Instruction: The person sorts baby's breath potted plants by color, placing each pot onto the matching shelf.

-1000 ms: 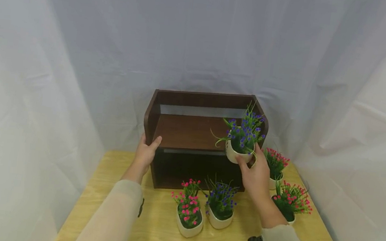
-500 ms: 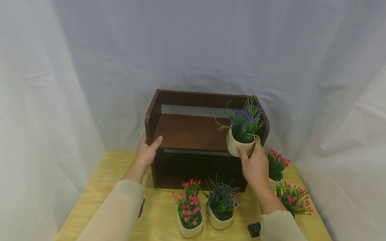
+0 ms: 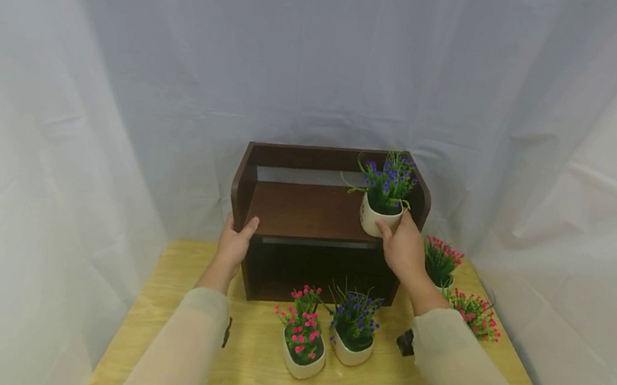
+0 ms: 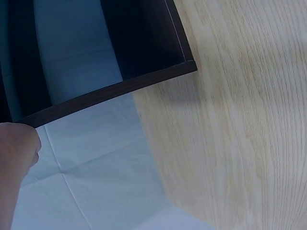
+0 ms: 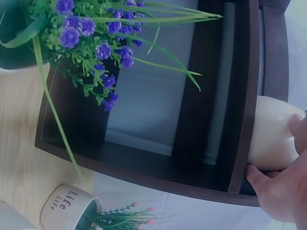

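A dark brown two-tier wooden shelf [image 3: 306,211] stands at the back of the table. My right hand [image 3: 402,247] grips a white pot of purple flowers [image 3: 381,191] that sits at the right end of the upper shelf board. In the right wrist view the same white pot [image 5: 273,139] shows at the right with my fingers [image 5: 276,194] curled under it. My left hand [image 3: 233,244] holds the shelf's left side panel, thumb on its front edge. The left wrist view shows only a bit of that hand [image 4: 17,148] by the shelf's edge [image 4: 110,91].
On the light wooden table [image 3: 243,363] in front of the shelf stand a white pot with pink flowers [image 3: 303,338] and one with purple flowers [image 3: 353,328]. Two more pink-flowered pots [image 3: 440,261] [image 3: 474,313] stand right of the shelf. White cloth hangs all around.
My right hand has carried the purple-flowered pot up and back, from in front of the shelf onto the right end of the upper board. The left hand has stayed on the side panel.
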Demonstrator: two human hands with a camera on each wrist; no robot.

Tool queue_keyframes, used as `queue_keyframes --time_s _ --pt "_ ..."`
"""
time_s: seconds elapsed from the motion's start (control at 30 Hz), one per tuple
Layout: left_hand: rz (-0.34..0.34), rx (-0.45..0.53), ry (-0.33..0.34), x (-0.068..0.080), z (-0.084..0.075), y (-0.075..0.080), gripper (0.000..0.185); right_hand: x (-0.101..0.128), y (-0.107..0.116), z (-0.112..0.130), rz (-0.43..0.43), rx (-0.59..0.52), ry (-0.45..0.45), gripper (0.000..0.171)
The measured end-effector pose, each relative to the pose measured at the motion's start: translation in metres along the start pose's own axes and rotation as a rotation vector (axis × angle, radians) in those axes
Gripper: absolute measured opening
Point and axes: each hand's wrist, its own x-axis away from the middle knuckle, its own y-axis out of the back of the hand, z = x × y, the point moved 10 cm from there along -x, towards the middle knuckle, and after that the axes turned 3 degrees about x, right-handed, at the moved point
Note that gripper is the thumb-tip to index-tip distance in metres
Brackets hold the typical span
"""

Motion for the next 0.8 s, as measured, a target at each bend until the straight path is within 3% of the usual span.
queue_keyframes --time_s 0.43,0.8 --pt "-0.022 -0.002 -0.007 0.002 0.003 0.003 0.064 -0.020 -0.014 -0.007 0.054 0.000 -0.039 0.072" --pt "-0.006 -0.018 -0.005 0.001 0.003 0.000 0.069 -0.032 -0.015 -0.008 0.051 0.016 -0.009 0.068"
